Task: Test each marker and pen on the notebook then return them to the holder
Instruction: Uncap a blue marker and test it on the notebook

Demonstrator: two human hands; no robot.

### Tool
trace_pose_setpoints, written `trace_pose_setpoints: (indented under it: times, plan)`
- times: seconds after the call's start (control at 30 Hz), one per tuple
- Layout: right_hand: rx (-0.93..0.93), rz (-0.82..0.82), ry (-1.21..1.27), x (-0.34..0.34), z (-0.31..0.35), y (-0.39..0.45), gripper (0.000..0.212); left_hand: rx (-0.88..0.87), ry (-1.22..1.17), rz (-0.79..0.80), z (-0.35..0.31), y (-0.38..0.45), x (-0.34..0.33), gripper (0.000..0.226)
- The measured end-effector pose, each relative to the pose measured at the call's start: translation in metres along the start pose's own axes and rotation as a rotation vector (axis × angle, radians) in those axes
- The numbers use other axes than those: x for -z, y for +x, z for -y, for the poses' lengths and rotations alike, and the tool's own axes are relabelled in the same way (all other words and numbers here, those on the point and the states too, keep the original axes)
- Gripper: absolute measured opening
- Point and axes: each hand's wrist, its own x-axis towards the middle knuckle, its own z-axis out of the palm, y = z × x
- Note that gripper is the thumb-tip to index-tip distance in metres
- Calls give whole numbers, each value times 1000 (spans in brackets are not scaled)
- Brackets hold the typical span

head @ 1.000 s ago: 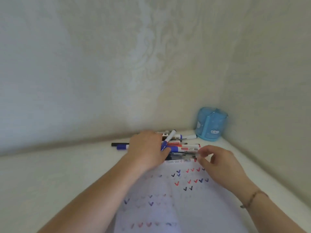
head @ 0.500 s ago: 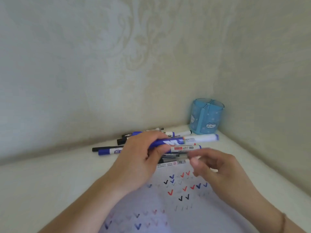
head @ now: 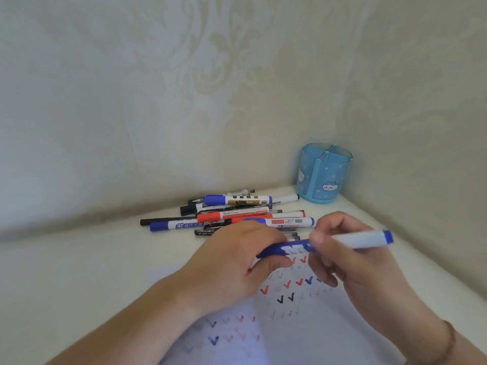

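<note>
Two hands held one blue marker (head: 326, 245) level above the notebook (head: 303, 325): left hand (head: 237, 262) with fingers curled round the blue cap end, right hand (head: 350, 259) with thumb and fingers pinching the white barrel. Notebook page bore red, blue and black ticks and lay on a white table (head: 79, 272). Remaining markers and pens (head: 237, 214) lay heaped just beyond it, well apart from the blue holder (head: 322, 175) standing in the corner.
</note>
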Motion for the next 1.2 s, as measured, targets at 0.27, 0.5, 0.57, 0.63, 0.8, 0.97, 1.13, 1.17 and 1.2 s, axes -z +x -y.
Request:
trace_pose_setpoints:
  times: [0.27,0.5,0.57,0.63,0.8,0.97,1.13,1.17,1.2]
  plan:
    - [43,42,-105,-3,0,-1,21,16,-35,102,3,0,0,25]
    - [189,123,-286,-5,0,-11,31,-63,-180,229,-12,-3,-1,32]
    - [214,170,-331,0,3,-13,26,-54,-261,258,-13,-2,0,34]
    - [245,205,-388,5,6,-14,23,-51,-330,277,-13,-2,0,34]
    - [275,226,-291,13,8,-10,12,-5,-370,325,-12,-4,0,28]
    - [-32,277,-87,30,4,5,33,125,-382,194,3,-7,1,27]
    - [-141,120,-314,27,-19,8,42,88,-317,162,7,-8,-5,26]
    - [-131,106,-373,24,-19,8,44,79,-286,183,8,-8,-6,23]
    - [-111,108,-436,21,-18,8,47,75,-246,204,10,-7,-7,22]
